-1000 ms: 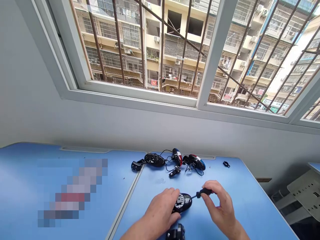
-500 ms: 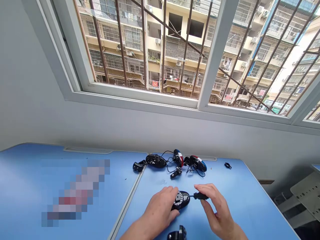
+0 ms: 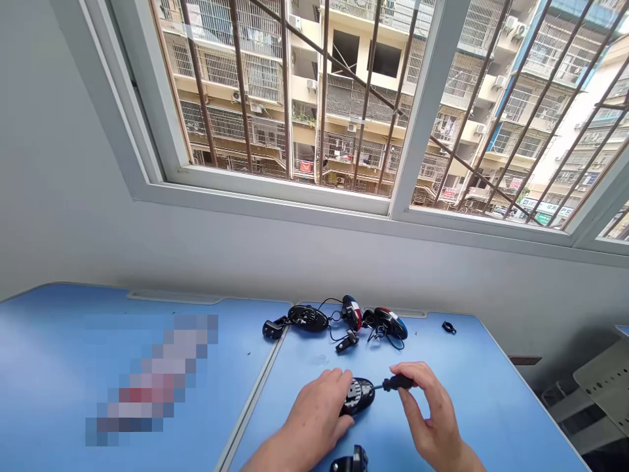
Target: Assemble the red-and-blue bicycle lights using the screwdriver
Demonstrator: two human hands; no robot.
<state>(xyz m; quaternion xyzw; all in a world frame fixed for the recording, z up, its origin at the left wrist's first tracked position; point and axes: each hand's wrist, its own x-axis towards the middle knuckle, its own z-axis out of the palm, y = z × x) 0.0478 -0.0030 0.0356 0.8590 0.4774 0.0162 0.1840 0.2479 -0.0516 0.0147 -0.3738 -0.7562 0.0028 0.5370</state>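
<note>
My left hand [image 3: 322, 406] is closed around the left side of a black oval device [image 3: 362, 395], pressing it against the blue table [image 3: 295, 452]. A slotted, silvery-grey face of the device points up. Between the thumb and fingers of my right hand [image 3: 432, 413] is the black handle of a screwdriver [image 3: 399, 383]. Its thin shaft lies nearly level and reaches left to the right end of the device. Whether the tip sits in a screw is too small to tell. Below the device, a black clamp-like part [image 3: 350, 460] is cut off by the bottom edge.
Along the table's back lie a similar black oval device [image 3: 308, 317], two red, white and blue ones [image 3: 352, 312] [image 3: 390, 322] with thin cables, and small black parts [image 3: 348, 341]. A black ring clamp [image 3: 449, 327] lies at back right. A blurred patch [image 3: 152, 373] covers something at left.
The screwdriver handle has turned slightly and shifted a little to the right with my right hand. My left hand still holds the device; the whole view has moved slightly.
</note>
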